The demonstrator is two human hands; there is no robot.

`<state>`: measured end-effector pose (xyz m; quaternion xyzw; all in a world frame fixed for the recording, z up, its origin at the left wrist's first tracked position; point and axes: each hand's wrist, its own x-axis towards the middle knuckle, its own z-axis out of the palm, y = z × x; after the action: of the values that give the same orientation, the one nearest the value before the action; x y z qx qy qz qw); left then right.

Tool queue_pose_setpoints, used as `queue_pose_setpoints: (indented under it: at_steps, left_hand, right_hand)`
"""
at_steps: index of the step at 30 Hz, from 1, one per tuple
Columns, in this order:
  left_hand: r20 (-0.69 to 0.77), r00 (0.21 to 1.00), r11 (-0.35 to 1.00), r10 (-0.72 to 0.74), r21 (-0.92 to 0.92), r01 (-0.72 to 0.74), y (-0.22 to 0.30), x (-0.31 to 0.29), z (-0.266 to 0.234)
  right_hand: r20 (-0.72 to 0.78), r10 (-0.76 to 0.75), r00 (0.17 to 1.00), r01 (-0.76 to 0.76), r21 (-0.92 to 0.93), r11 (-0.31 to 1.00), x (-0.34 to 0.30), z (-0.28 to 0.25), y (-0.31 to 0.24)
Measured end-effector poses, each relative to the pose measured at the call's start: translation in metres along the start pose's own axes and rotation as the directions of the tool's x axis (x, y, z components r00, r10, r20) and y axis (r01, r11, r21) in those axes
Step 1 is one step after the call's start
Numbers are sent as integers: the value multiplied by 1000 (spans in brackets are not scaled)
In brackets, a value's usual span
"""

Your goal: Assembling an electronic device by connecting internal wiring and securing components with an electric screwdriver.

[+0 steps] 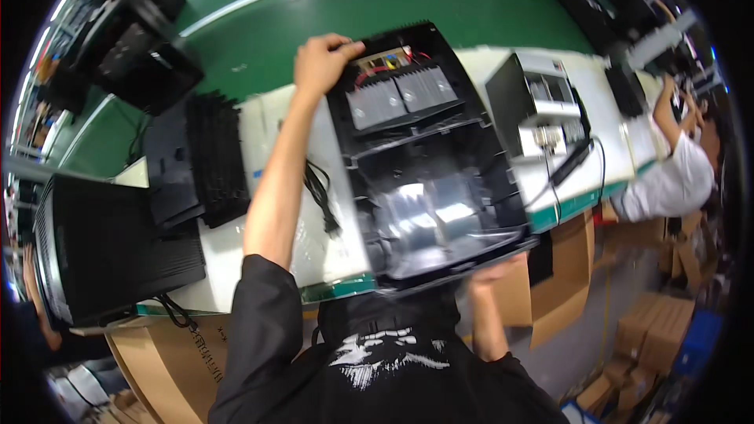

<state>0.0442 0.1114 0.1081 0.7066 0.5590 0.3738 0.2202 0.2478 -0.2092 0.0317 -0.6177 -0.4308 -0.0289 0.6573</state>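
A large open black plastic housing (496, 169) is tilted over the near edge of the worktable, held in both my hands. My left hand (320, 67) grips its far left corner, thumb over the rim. At the near right corner my right hand (499, 268) holds the housing from below, its fingers partly hidden. Inside the far end sit two grey finned metal blocks (402, 100) and a small circuit board (385, 63) with red wires. Shiny, clear-looking plastic (428, 216) lies in the near compartment. A black cable (318, 188) rests on the table by my left forearm.
Left of me stand a stack of black panels (216, 157) and a big black casing (110, 247). To the right are a metal-and-black unit (546, 94) and a black adapter (572, 162) with cables. Cardboard boxes (561, 286) stand below the table (267, 126). A white-sleeved co-worker (667, 180) works at far right.
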Motion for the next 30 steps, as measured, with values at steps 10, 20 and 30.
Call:
queue_pose_setpoints:
  at_steps: [10,20,30]
  left_hand:
    - [214,810,155,-546,-924,348,-76,39,27]
    - [21,961,453,-276,-879,149,-16,-30,1]
    - [118,978,962,-175,232,144,7,-167,38]
  right_hand:
    - [684,-561,467,757,18,653,314,216,-228]
    - [791,-579,198,960,-37,278,345,408,-202]
    - [645,-585,492,866,-430,254,301,430,-176]
